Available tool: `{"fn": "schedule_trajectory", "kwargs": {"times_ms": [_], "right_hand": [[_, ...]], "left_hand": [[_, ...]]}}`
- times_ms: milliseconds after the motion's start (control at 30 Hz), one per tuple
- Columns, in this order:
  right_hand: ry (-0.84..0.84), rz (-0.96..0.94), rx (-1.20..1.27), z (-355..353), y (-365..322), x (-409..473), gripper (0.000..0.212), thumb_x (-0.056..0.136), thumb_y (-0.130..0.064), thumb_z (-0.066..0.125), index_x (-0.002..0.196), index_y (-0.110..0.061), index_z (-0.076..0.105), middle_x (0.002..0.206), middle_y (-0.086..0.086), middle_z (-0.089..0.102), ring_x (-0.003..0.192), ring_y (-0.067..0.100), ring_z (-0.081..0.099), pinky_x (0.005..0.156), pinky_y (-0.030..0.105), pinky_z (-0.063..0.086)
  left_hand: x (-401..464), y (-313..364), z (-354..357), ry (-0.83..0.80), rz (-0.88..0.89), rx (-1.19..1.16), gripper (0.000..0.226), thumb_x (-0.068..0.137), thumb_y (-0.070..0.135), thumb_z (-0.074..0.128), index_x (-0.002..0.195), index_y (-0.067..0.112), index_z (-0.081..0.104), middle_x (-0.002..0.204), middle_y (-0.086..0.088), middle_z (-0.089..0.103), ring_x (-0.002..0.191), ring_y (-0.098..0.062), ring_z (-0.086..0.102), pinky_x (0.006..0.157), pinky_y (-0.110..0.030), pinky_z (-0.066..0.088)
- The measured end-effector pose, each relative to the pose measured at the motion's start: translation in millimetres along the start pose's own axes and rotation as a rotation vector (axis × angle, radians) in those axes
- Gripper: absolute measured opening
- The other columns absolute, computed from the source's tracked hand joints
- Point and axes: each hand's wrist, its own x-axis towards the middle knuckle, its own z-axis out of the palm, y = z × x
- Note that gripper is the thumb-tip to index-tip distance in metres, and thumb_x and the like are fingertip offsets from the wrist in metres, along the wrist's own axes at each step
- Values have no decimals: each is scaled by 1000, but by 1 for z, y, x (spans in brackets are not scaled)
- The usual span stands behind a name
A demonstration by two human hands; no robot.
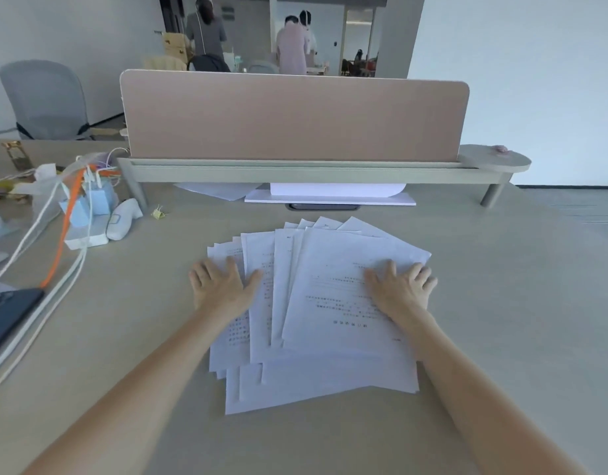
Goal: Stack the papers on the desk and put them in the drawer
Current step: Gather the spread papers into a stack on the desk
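Note:
Several white printed papers (316, 303) lie fanned out and overlapping on the beige desk (501, 303) in front of me. My left hand (222, 286) rests flat on the left edge of the spread, fingers apart. My right hand (403, 289) lies flat on the top sheet at the right side, fingers spread. Neither hand grips a sheet. No drawer is in view.
A pink divider panel (295, 118) on a low shelf (295, 173) closes off the back, with more paper (330, 193) under it. At the left lie a power strip with chargers and cables (86, 214), a binder clip (158, 213) and a dark phone (7, 313). People stand beyond.

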Motion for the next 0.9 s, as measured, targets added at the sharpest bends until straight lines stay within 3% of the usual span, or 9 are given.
{"fn": "schedule_trajectory", "kwargs": {"times_ms": [100, 167, 233, 267, 400, 500, 667, 800, 900], "right_hand": [[-8, -86, 32, 7, -12, 11, 65, 94, -65, 25, 138, -22, 48, 155, 35, 23, 140, 47, 21, 120, 54, 9], [-13, -140, 57, 7, -23, 13, 66, 94, -66, 26, 138, -22, 49, 157, 33, 23, 142, 46, 19, 121, 52, 9], [-33, -173, 80, 8, -32, 13, 67, 94, -67, 26, 140, -23, 47, 159, 30, 22, 145, 45, 17, 122, 50, 8], [-47, -182, 98, 9, -35, 13, 68, 93, -67, 26, 141, -23, 46, 160, 28, 22, 146, 44, 16, 123, 50, 8], [-60, -155, 279, -4, -29, 5, 68, 93, -67, 33, 141, -21, 47, 150, 21, 37, 143, 38, 26, 122, 47, 18], [-21, -114, 258, -10, -19, -10, 67, 96, -63, 35, 141, -15, 48, 140, 18, 47, 136, 35, 35, 119, 44, 23], [-53, -205, 193, -4, -34, -29, 76, 92, -69, 27, 147, -19, 42, 152, 11, 41, 143, 31, 26, 121, 46, 15], [-54, -268, 222, -6, -51, -33, 64, 98, -56, 34, 149, -18, 37, 153, 7, 43, 144, 31, 28, 121, 44, 15], [-31, -209, 252, -10, -48, -25, 62, 98, -53, 39, 149, -17, 38, 148, 8, 48, 138, 32, 37, 115, 43, 24]], "left_hand": [[13, 7, 9, -2, 47, -73, 73, 91, 64, 14, 146, 21, 30, 141, -26, 33, 133, -43, 25, 116, -50, 15], [22, 11, 14, -2, 56, -163, 80, 84, 53, -8, 144, 18, 31, 144, -27, 32, 129, -48, 25, 114, -55, 17], [30, 13, 17, -36, 83, -200, 103, 63, 39, -31, 140, 16, 34, 145, -27, 32, 122, -52, 26, 110, -59, 21], [32, 15, 16, -49, 71, -204, 102, 63, 39, -29, 138, 15, 35, 144, -27, 34, 121, -51, 27, 109, -58, 22], [25, 17, 4, -72, 49, -233, 71, 85, 63, 8, 127, 19, 45, 130, -20, 44, 129, -41, 31, 113, -50, 21], [21, 9, 1, -69, 34, -201, 80, 83, 69, 7, 133, 20, 44, 135, -16, 45, 134, -36, 29, 114, -49, 19], [5, 25, -5, -132, 59, -334, 80, 85, 70, 15, 146, 20, 35, 150, -17, 34, 144, -33, 16, 119, -46, 12], [6, 29, -3, -99, 84, -399, 76, 92, 63, 21, 146, 11, 31, 151, -13, 36, 145, -32, 19, 119, -46, 14], [11, 20, -4, -64, 97, -430, 67, 95, 57, 26, 140, 8, 37, 144, -14, 47, 138, -32, 30, 115, -45, 24]]}}
